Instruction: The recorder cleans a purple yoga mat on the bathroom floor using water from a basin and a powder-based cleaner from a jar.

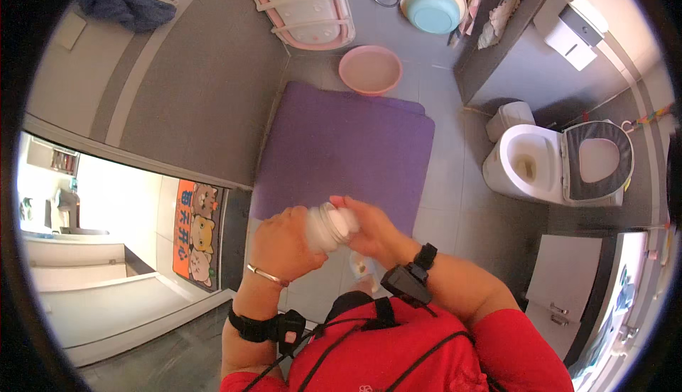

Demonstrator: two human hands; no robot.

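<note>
My left hand point(282, 244) is wrapped around a translucent white container point(320, 229), held sideways in front of my chest. My right hand point(370, 228) is cupped around the container's other end, past a ringed rim. A white piece point(344, 220) at that end is blurred, and I cannot tell whether it is a lid. Below the hands lies a purple mat point(349, 149) on the tiled floor. A slippered foot point(363, 267) shows just beneath my right hand.
Right of the mat stands a toilet point(495, 171) with its lid raised, a bin point(510, 117) beside it. A pink basin point(370, 68) sits beyond the mat. A folded baby bathtub point(301, 6) leans on the wall. At left, a doorway has a cat-patterned doormat point(196, 232).
</note>
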